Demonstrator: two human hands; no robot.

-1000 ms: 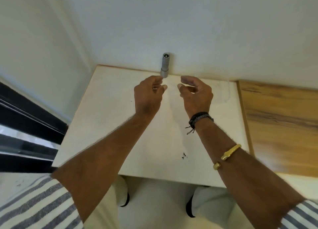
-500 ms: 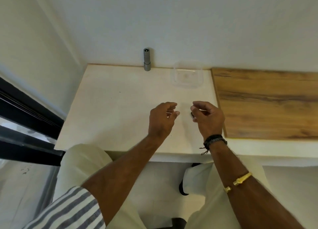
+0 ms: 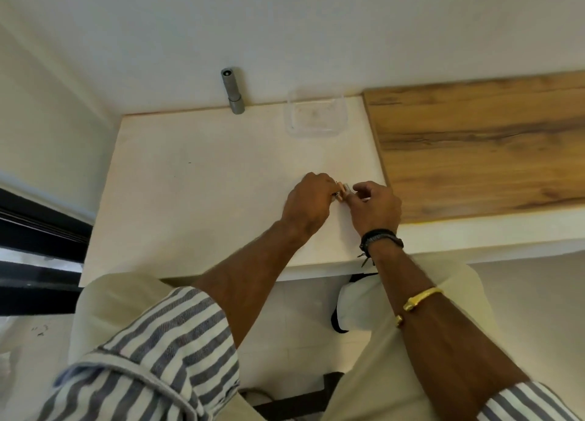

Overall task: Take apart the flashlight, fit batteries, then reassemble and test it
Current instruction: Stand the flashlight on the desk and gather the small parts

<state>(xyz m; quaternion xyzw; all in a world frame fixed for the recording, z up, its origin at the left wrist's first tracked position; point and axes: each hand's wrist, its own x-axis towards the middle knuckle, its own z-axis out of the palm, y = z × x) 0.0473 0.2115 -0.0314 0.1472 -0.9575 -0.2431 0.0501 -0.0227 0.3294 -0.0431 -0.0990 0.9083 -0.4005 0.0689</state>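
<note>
Flashlight [image 3: 232, 91] upright at table's [image 3: 196, 180] back edge, container [image 3: 315, 113] to its right.

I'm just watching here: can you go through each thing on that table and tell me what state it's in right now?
Flashlight: standing upright at the back edge by the wall, untouched.
Clear plastic box: open, no lid on it, looks empty.
Small parts: pinched between both hands just above the table; too small to tell what they are.
Left hand: closed on the small parts.
Right hand: closed on the small parts.
</note>
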